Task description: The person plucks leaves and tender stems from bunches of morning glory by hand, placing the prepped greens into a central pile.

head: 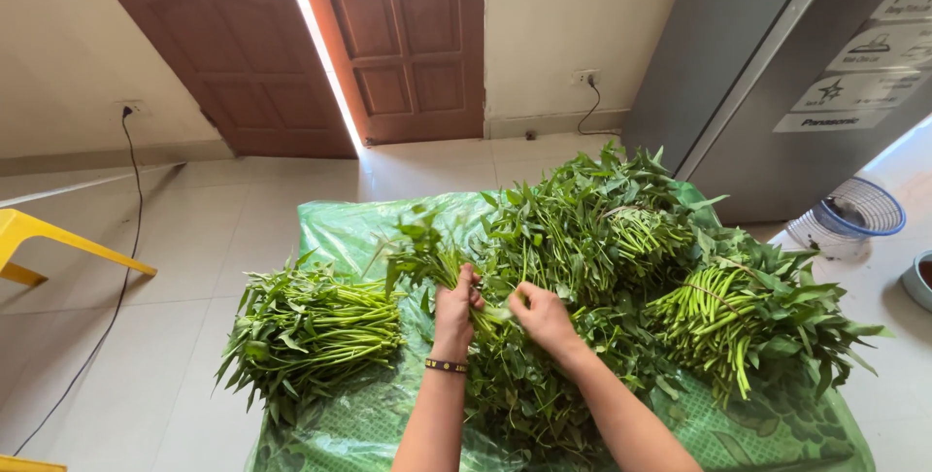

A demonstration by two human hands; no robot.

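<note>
Glossy green plastic sheet [340, 229] (crinkled); smooth tiled floor [184, 229], wooden door [408, 45]

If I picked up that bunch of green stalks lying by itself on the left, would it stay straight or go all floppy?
The bunch of green stalks would probably bend only a little: its stems lie straight and packed side by side. The leafy ends fan out loosely, so they would likely droop. It seems light for its size, being thin stems and leaves. I cannot see a tie, so stalks might slip out.

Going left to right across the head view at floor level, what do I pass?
Yellow chair → black cable → bundle of greens → left hand → right hand → bundle with cut stems facing out → white and blue baskets → grey bowl.
</note>
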